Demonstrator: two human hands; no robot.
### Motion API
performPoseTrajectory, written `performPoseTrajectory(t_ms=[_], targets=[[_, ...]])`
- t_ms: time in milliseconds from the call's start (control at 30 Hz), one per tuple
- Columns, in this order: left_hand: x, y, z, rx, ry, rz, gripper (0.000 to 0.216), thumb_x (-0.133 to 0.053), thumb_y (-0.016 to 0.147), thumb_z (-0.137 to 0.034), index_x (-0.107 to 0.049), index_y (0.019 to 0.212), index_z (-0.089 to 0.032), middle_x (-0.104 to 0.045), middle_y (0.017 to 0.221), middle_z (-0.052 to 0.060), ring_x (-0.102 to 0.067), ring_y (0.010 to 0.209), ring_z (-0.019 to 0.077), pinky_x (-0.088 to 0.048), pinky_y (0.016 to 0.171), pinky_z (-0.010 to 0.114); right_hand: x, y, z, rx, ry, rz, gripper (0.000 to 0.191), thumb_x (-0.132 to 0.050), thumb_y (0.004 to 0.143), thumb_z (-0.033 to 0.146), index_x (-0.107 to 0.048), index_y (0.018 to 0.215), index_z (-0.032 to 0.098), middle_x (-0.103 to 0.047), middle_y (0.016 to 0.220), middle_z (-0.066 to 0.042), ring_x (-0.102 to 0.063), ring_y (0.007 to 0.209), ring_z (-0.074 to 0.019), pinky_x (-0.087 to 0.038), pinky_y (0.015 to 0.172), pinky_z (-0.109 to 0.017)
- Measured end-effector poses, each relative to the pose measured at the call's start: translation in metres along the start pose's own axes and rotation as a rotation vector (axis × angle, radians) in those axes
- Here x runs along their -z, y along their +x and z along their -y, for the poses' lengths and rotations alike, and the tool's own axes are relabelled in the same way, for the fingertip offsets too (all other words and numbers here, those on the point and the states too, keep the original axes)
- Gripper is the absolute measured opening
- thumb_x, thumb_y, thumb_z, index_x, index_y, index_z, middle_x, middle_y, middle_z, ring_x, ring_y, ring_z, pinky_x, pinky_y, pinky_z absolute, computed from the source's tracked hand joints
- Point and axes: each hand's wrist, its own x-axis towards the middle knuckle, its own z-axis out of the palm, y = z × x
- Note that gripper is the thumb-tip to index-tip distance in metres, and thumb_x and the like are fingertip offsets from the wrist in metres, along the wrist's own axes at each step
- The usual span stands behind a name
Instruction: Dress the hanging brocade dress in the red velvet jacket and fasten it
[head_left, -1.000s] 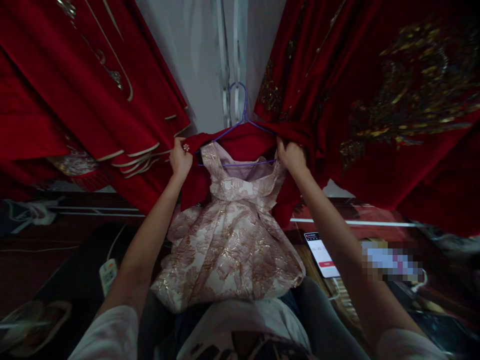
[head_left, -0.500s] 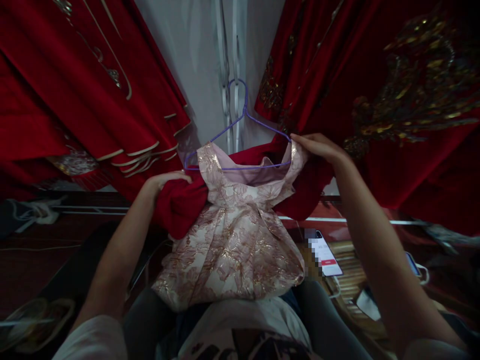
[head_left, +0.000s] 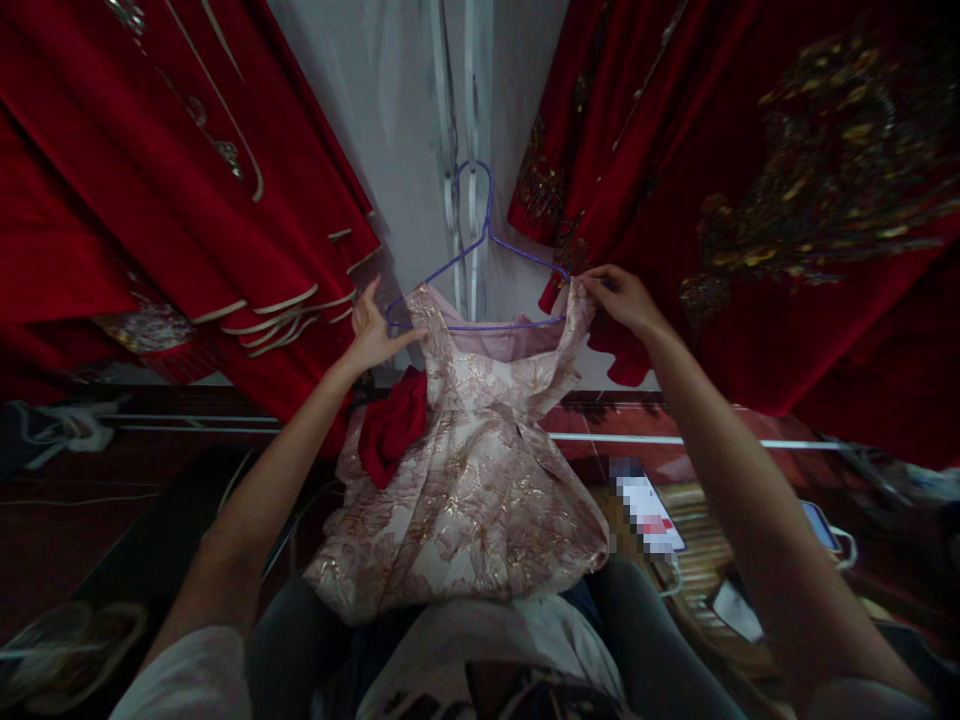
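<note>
A small pale pink dress (head_left: pixel 465 470) with a gold floral pattern hangs on a purple wire hanger (head_left: pixel 480 260) in front of me. My left hand (head_left: pixel 373 330) pinches the hanger's left corner at the dress's shoulder. My right hand (head_left: pixel 622 298) grips the right shoulder of the dress and the hanger's right end. A red garment (head_left: pixel 394 425) droops behind the dress at its left side, and another part shows at the right (head_left: pixel 626 350). The skirt rests on my lap.
Red embroidered robes hang at the left (head_left: pixel 150 170) and right (head_left: pixel 750 200), with a white wall (head_left: pixel 405 130) between them. A phone (head_left: pixel 652 515) with a lit screen lies at lower right near a second phone (head_left: pixel 821 525). A dark mat (head_left: pixel 150 550) covers the floor at left.
The red garment has slipped off the hanger and now hangs low behind the dress. My left hand let go of the red cloth and rose to the hanger's left corner.
</note>
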Motion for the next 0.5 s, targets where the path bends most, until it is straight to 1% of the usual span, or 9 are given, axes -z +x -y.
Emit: performPoseTrajectory(t_ms=[67,133,167,200,267,300,367,433,500], targets=[[0.003,0.02,-0.009,-0.112,0.071,0.029,0.063,-0.05,0.083,-0.062,-0.047,0.131,-0.021,-0.051,0.136,0.014,-0.037,0.135,0.0264,-0.012,0.116,0.05,-0.002,0.001,0.0,0.024,0.001,-0.013,0.021,-0.061,0.08,0.038,-0.066,0.088,0.019,-0.07,0.092,-0.005,-0.064,0.088,-0.0193,-0.051,0.084,-0.034],[0.002,0.031,-0.016,-0.163,0.133,0.095,0.053,-0.031,0.093,-0.057,-0.049,0.131,-0.024,-0.059,0.13,0.009,-0.048,0.127,0.0241,-0.008,0.116,0.054,-0.005,0.004,-0.002,0.043,-0.008,-0.038,0.018,-0.061,0.08,0.036,-0.065,0.086,0.02,-0.07,0.092,-0.005,-0.064,0.088,-0.0205,-0.051,0.085,-0.036],[0.0,0.035,-0.017,-0.181,0.161,0.123,0.051,-0.028,0.094,-0.054,-0.053,0.127,-0.025,-0.063,0.125,0.007,-0.053,0.121,0.0233,-0.007,0.116,0.055,-0.007,0.006,-0.003,0.045,-0.014,-0.057,0.016,-0.06,0.08,0.036,-0.065,0.085,0.021,-0.07,0.092,-0.005,-0.065,0.088,-0.0209,-0.052,0.085,-0.036],[-0.002,0.036,-0.019,-0.199,0.186,0.137,0.05,-0.028,0.095,-0.053,-0.058,0.122,-0.024,-0.066,0.119,0.006,-0.058,0.114,0.0226,-0.008,0.116,0.054,-0.008,0.008,-0.005,0.041,-0.021,-0.08,0.015,-0.059,0.081,0.035,-0.065,0.084,0.021,-0.07,0.092,-0.006,-0.065,0.088,-0.0213,-0.052,0.085,-0.037],[-0.004,0.036,-0.021,-0.233,0.216,0.117,0.048,-0.03,0.095,-0.051,-0.065,0.112,-0.023,-0.071,0.109,0.005,-0.063,0.104,0.0211,-0.012,0.117,0.05,-0.009,0.01,-0.012,0.002,-0.055,-0.139,0.014,-0.058,0.081,0.032,-0.064,0.083,0.02,-0.07,0.093,-0.007,-0.066,0.088,-0.0219,-0.052,0.084,-0.037],[-0.004,0.035,-0.023,-0.246,0.219,0.09,0.048,-0.031,0.095,-0.049,-0.067,0.11,-0.022,-0.071,0.107,0.005,-0.063,0.102,0.0206,-0.016,0.117,0.048,-0.009,0.009,-0.016,-0.032,-0.09,-0.173,0.013,-0.056,0.081,0.031,-0.064,0.083,0.02,-0.071,0.093,-0.008,-0.066,0.087,-0.0222,-0.053,0.084,-0.037],[-0.002,0.03,-0.027,-0.251,0.229,0.028,0.046,-0.031,0.096,-0.045,-0.066,0.113,-0.021,-0.069,0.114,0.006,-0.063,0.106,0.0209,-0.025,0.114,0.044,-0.007,0.005,-0.025,-0.112,-0.193,-0.232,0.013,-0.055,0.081,0.029,-0.064,0.083,0.019,-0.071,0.093,-0.01,-0.066,0.086,-0.0233,-0.053,0.083,-0.037],[0.001,0.023,-0.031,-0.2,0.273,-0.026,0.045,-0.031,0.096,-0.042,-0.062,0.121,-0.021,-0.066,0.121,0.009,-0.061,0.112,0.0225,-0.036,0.107,0.04,-0.003,-0.005,-0.034,-0.192,-0.3,-0.256,0.013,-0.054,0.081,0.026,-0.064,0.082,0.019,-0.071,0.091,-0.011,-0.067,0.086,-0.0241,-0.053,0.081,-0.037],[0.004,0.014,-0.033,-0.091,0.363,-0.059,0.046,-0.03,0.096,-0.042,-0.061,0.123,-0.019,-0.067,0.116,0.013,-0.063,0.109,0.0256,-0.044,0.096,0.038,0.0,-0.016,-0.039,-0.27,-0.36,-0.227,0.012,-0.054,0.081,0.022,-0.065,0.081,0.019,-0.072,0.089,-0.011,-0.068,0.084,-0.0239,-0.054,0.079,-0.036]])
